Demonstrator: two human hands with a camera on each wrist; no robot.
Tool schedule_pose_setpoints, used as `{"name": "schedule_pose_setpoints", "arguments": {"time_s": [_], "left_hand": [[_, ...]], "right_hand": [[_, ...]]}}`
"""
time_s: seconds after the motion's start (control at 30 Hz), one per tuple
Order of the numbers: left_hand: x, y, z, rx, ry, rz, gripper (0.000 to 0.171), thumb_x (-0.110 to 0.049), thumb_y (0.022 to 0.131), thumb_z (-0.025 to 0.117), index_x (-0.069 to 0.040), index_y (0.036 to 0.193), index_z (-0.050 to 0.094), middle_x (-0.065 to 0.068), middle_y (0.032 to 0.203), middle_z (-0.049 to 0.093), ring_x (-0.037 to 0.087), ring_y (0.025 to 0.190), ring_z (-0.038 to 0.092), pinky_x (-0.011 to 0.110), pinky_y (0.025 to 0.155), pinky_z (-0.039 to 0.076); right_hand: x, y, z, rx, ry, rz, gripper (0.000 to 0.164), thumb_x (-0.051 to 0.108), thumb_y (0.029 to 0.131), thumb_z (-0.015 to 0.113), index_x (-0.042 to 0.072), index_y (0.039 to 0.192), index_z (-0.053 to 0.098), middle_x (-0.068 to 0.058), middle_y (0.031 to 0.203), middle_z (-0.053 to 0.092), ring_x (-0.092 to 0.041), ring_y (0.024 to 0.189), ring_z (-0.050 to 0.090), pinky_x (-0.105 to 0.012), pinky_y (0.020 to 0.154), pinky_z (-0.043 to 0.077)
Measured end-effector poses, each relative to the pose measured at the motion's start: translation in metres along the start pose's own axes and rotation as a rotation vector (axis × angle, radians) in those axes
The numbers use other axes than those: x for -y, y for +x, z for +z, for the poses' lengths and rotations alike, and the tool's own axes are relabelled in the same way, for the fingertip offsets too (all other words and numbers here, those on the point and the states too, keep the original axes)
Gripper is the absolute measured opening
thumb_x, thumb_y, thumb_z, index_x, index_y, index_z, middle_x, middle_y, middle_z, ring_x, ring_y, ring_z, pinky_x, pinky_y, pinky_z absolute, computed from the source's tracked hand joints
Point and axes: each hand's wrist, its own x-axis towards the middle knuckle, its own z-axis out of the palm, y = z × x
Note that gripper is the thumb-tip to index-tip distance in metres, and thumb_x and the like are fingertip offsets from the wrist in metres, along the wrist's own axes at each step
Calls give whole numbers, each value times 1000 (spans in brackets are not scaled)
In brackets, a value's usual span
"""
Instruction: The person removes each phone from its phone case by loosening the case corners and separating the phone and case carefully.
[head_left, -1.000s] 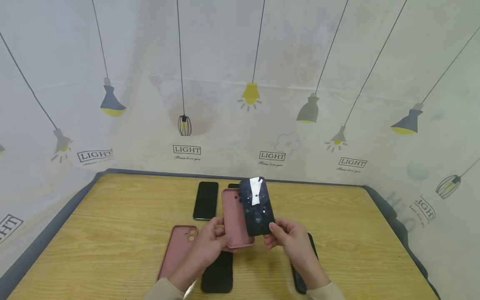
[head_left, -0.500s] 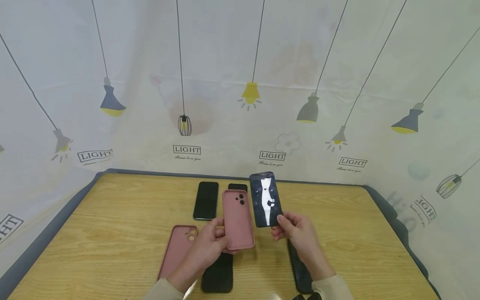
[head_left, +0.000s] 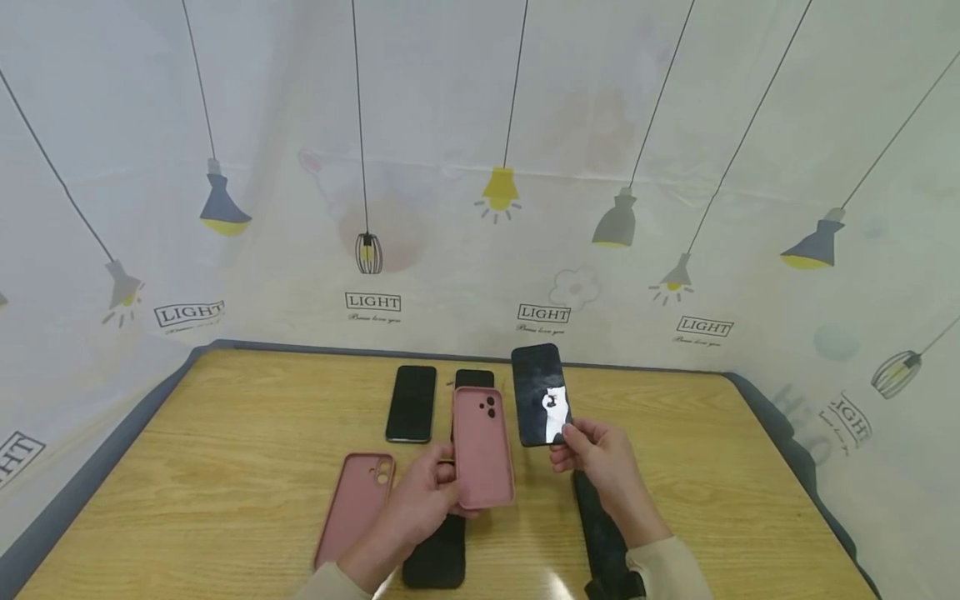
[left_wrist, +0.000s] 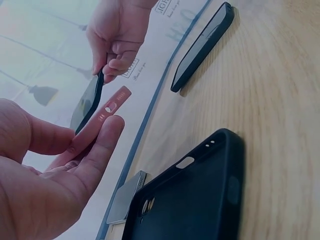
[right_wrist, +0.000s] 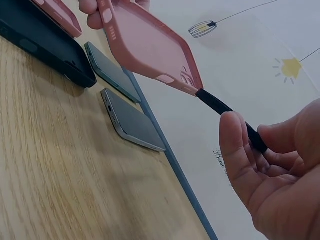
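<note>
My left hand (head_left: 427, 500) holds a pink phone case (head_left: 483, 454) near its lower left edge, with the inside and camera cutouts facing up. In the left wrist view, the thumb and fingers pinch the case (left_wrist: 121, 97) edge-on. To its right, my right hand (head_left: 603, 462) pinches a glossy black phone (head_left: 534, 387) by its lower right corner, raised above the table. Light glares off its face. Right beside the case's far end in the right wrist view, the phone (right_wrist: 217, 105) appears as a thin dark edge; contact is unclear.
A second pink case (head_left: 352, 512) lies at the left. A black case (head_left: 438, 557) sits below my left hand. At the back lie a phone (head_left: 412, 404) and another dark phone (head_left: 475, 380), partly hidden. Under my right wrist is a black-cased phone (head_left: 597, 533).
My right hand has drawn the black phone away from the pink case, rightward, and its glare has shifted. The case, earlier partly covered, now shows whole and sits slightly farther right.
</note>
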Motion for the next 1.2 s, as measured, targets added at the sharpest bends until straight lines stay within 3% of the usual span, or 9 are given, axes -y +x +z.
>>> {"name": "schedule_pose_setpoints", "arguments": {"time_s": [0.27,0.53,0.8,1.2], "left_hand": [[3,0,2,19,1,-30,40,12,98,51,14,137,42,24,111,70,30,91,73,45,75,63],[2,-2,5,40,0,-63,43,11,98,51,13,139,41,26,118,69,28,94,74,42,76,63],[7,-2,7,46,-1,-46,40,13,97,50,15,136,42,27,113,71,32,91,74,44,74,63],[8,-2,9,70,-3,-82,40,13,96,51,14,136,43,23,109,72,31,91,74,43,74,63]], "right_hand": [[-5,7,-3,-20,9,17,20,-5,105,50,-22,114,57,-11,73,70,-12,62,68,-27,61,60],[-13,14,-3,-40,-23,29,17,-5,105,51,-20,105,59,-16,74,71,-14,62,68,-27,59,60],[-21,21,-3,-36,-55,47,19,-3,104,54,-21,106,59,-16,74,71,-16,62,68,-29,59,60],[-28,29,-2,-39,-104,77,17,-5,104,52,-19,98,59,-18,72,71,-17,59,69,-35,61,62]]}}
